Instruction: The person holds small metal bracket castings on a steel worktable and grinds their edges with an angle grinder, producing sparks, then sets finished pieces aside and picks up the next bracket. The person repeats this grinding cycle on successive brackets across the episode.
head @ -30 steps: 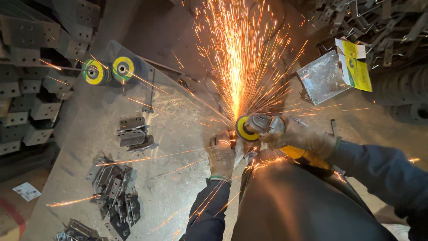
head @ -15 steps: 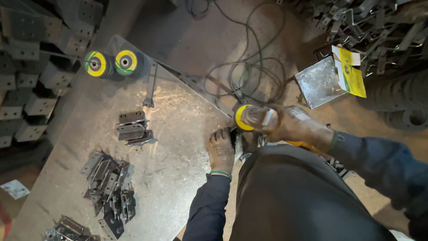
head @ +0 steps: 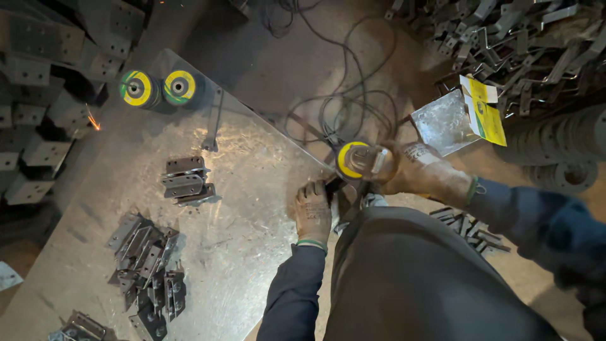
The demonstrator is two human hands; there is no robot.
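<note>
Clearly two discs (head: 158,88), one grinder (head: 360,161), two hands (head: 314,211)

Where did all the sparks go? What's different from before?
The big spark shower is gone; the angle grinder no longer throws any. The right hand still grips it, the left hand still holds the small metal piece at the table edge.

Gloved right hand (head: 420,173) around angle grinder (head: 360,161), seemingly.
</note>
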